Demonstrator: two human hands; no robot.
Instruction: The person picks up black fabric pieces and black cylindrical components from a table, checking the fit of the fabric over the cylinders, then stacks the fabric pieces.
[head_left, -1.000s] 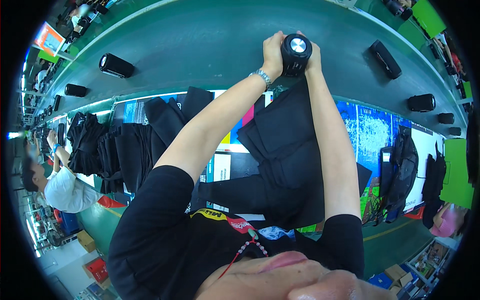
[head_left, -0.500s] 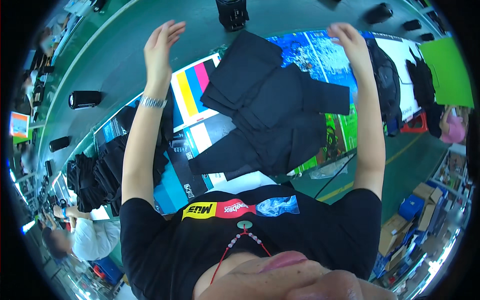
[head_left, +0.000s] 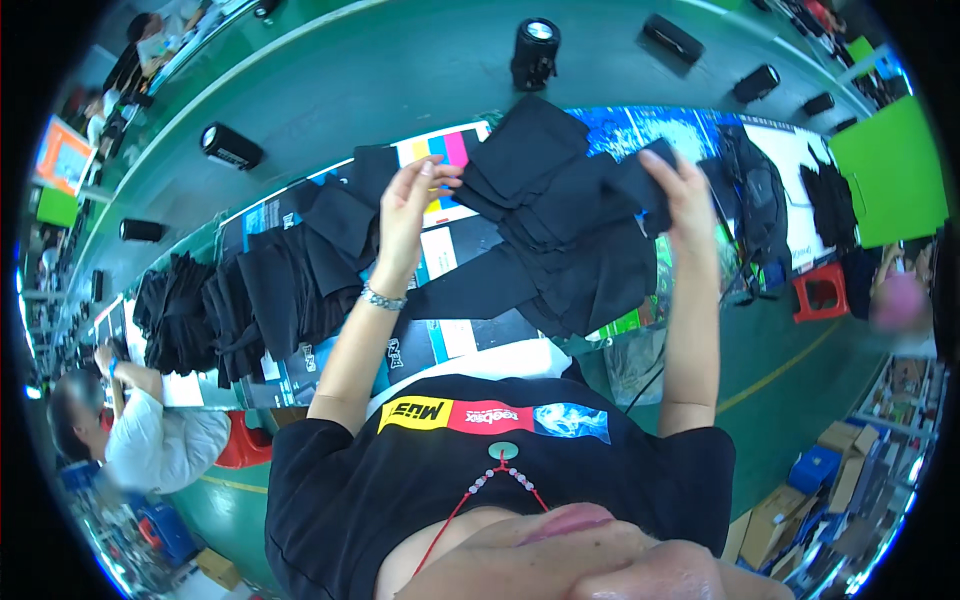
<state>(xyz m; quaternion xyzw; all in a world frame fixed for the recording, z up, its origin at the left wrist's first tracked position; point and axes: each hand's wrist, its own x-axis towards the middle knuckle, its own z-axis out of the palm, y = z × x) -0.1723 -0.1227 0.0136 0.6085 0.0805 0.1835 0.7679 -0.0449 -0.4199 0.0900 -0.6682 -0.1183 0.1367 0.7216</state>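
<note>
A spread pile of flat black fabric pieces (head_left: pixel 560 240) lies on the printed sheets in front of me. On its right side my right hand (head_left: pixel 688 200) pinches the end of one black fabric piece (head_left: pixel 630 188), thumb on top, and the piece is slightly raised. My left hand (head_left: pixel 412 195) hovers at the left of the pile with its fingers apart and nothing in them. Further left, more black fabric pieces (head_left: pixel 280 285) lie overlapping in rows.
Several black cylindrical speakers stand or lie on the green surface beyond, one (head_left: pixel 536 55) just behind the pile. A black bag (head_left: pixel 755 195) and a green board (head_left: pixel 888 170) are at the right. A red stool (head_left: pixel 822 293) stands below. Another person (head_left: pixel 165 440) sits at the left.
My right hand has come down and taken hold of a fabric piece. My left hand has moved right and nearer, toward the pile. The whole view has shifted a little.
</note>
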